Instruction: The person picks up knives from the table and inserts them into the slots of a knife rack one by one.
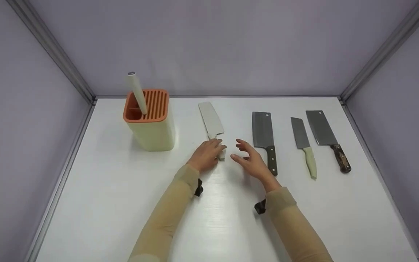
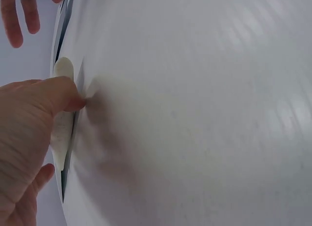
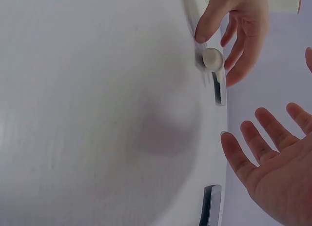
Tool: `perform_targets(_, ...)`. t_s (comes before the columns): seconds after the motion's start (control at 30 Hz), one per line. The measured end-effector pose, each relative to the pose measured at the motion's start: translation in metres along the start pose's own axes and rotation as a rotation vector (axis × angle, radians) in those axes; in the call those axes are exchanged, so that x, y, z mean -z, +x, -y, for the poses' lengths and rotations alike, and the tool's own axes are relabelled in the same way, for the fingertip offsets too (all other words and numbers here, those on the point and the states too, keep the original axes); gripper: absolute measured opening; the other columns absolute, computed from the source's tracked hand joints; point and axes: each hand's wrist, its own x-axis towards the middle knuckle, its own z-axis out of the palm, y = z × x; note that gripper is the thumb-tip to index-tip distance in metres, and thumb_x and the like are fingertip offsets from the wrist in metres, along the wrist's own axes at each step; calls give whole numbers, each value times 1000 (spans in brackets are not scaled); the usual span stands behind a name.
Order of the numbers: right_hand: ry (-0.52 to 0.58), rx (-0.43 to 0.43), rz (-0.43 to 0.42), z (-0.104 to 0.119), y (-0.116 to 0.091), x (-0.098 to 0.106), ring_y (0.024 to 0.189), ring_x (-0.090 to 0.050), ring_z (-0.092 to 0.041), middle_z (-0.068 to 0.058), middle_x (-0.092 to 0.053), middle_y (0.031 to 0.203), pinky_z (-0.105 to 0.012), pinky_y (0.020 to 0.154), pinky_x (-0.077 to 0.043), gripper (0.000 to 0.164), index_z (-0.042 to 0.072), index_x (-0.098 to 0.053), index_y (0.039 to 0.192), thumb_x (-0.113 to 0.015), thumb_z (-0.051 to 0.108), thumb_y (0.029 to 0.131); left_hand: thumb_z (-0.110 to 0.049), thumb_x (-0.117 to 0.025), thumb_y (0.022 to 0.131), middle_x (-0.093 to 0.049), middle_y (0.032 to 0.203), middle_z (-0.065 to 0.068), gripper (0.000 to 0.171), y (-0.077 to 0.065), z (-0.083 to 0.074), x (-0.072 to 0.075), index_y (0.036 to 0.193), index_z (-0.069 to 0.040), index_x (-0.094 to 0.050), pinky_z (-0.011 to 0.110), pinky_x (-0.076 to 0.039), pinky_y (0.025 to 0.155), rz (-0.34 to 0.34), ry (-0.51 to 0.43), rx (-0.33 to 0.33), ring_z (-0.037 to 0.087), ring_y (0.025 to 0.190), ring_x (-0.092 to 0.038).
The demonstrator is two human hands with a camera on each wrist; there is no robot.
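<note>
A kitchen knife with a pale broad blade (image 1: 211, 118) and a cream handle (image 2: 62, 133) lies on the table, blade pointing away. My left hand (image 1: 206, 154) is over that handle, its thumb on one side and fingers curled on the other, and grips it. The handle's rounded end (image 3: 213, 59) shows beyond the left hand in the right wrist view. My right hand (image 1: 252, 163) holds nothing, its fingers spread and slightly bent, between this knife and a dark-handled cleaver (image 1: 263, 129).
Left of the knife stands a cream knife block (image 1: 153, 136) with an orange slotted top (image 1: 156, 105); a long white handle (image 1: 138, 94) sticks up from it. On the right lie a green-handled knife (image 1: 300, 133) and another cleaver (image 1: 320, 127). Pale panels enclose the white table (image 1: 213, 225).
</note>
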Motion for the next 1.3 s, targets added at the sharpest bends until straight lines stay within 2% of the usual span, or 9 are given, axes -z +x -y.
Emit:
perform_targets(0.17,2,9,-11,0,0,0,131,-45,-29,-13,-51,141,-52,100,-42,68,15,-41,149,-68,41,93,-9,-61,96,-53,137,10,27,8,-1,-3,123,-11,-65,40,-30,111,-34,26,-29,28,133,-43)
perform_targets(0.3,-4,2,-4,-2,1,-2,130,-45,-29,-13,-50,141,-51,100,-42,67,16,-41,149,-68,39,93,-11,-59,98,-58,128,9,19,10,0,-4,115,-10,-69,40,-33,109,-42,64,-40,27,128,-48)
perform_targets(0.53,-8,-10,1,-3,0,-4,130,-45,-30,-13,-50,142,-51,100,-42,69,13,-41,150,-68,41,93,-14,-57,98,-63,117,7,19,13,-1,-5,113,-12,-69,41,-36,107,-25,105,-44,24,119,-53)
perform_targets(0.7,-7,-12,6,-1,1,-4,130,-45,-29,-13,-50,141,-51,100,-42,69,12,-40,150,-67,40,93,-20,-63,97,-63,117,5,21,16,-3,-1,116,-15,-69,45,-31,111,15,135,-41,24,120,-53)
perform_targets(0.9,3,-3,-10,-2,-1,-3,130,-46,-29,-13,-51,141,-52,99,-42,66,15,-41,150,-68,37,94,-21,-71,91,-61,112,6,25,17,-3,8,115,-14,-68,41,-33,109,27,140,-83,25,115,-54)
perform_targets(1.03,13,-10,-16,-3,-2,-2,129,-46,-29,-12,-51,140,-52,100,-42,64,17,-42,149,-68,35,94,-19,-76,87,-61,109,6,30,16,-3,13,115,-12,-65,39,-35,107,18,145,-137,26,109,-57)
perform_targets(1.2,20,3,-21,-3,-3,-1,129,-46,-30,-13,-51,140,-53,100,-42,65,13,-41,149,-69,34,94,-27,-80,83,-62,105,5,35,18,-4,18,111,-11,-64,38,-42,98,-24,156,-193,24,101,-60)
perform_targets(1.3,33,12,-24,-3,-4,-1,129,-46,-30,-12,-51,140,-53,100,-42,65,12,-41,149,-69,32,94,-26,-80,83,-64,100,4,31,19,-5,22,105,-11,-64,37,-45,92,-63,109,-205,24,95,-61)
